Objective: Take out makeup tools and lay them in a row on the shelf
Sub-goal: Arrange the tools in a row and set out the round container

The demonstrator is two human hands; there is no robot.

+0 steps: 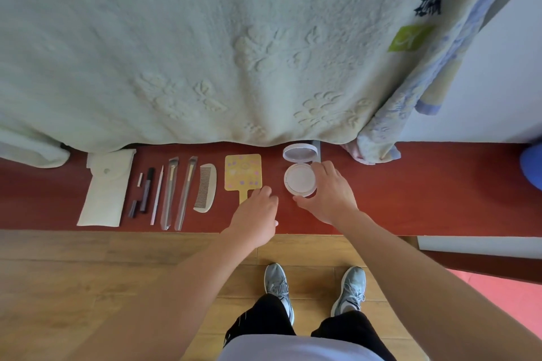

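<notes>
A row of makeup tools lies on the red shelf (pixel 425 184): a white pouch (pixel 104 187) at the left, a dark mascara tube (pixel 146 189), a thin pale stick (pixel 157 195), two brushes (pixel 176 195), a cream comb (pixel 205 187) and a yellow hand mirror (pixel 242 171). A white round compact (pixel 299 176) stands with its lid up at the row's right end. My right hand (pixel 328 193) grips the compact's base between thumb and fingers. My left hand (pixel 256 215) hovers with loosely bent fingers over the mirror's handle, holding nothing.
A pale green bedspread (pixel 205 47) hangs over the shelf's far edge, with a blue patterned blanket (pixel 410 102) at the right. A blue object (pixel 532 167) sits at the far right. Wooden floor (pixel 88 278) and my grey shoes (pixel 277 284) are below.
</notes>
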